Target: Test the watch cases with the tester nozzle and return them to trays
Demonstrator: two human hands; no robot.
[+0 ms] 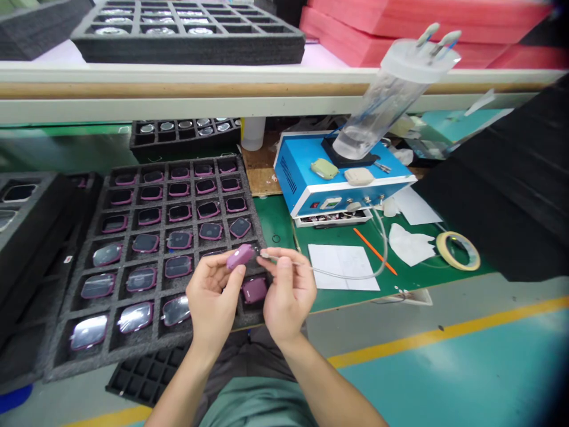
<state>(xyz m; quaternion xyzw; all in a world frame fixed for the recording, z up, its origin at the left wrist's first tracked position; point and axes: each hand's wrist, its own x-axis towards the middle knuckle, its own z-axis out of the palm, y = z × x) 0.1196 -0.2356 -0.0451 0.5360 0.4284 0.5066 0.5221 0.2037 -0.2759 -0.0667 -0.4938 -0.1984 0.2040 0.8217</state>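
Note:
My left hand (pixel 216 284) grips a small purple watch case (pixel 240 256) between thumb and fingers, tilted above the tray. Close to its right side, my right hand (pixel 288 284) pinches the end of a clear thin tube (pixel 338 275). The tube's tip points at the case; whether they touch I cannot tell. Below the hands, another purple case (pixel 255 290) lies in a cell of the black foam tray (pixel 153 325). Rows of purple-rimmed watch pieces with dark, shiny faces fill other cells. The tube loops back to a blue box-shaped machine (pixel 293 172).
On the machine stand a clear cylinder (pixel 377 107), a green case (pixel 325 169) and a beige one (pixel 359 177). White paper (pixel 342 267), an orange stick (pixel 376 252) and a tape roll (pixel 457 251) lie on the green mat. A shelf edge (pixel 267 107) crosses above; foam trays are stacked at left.

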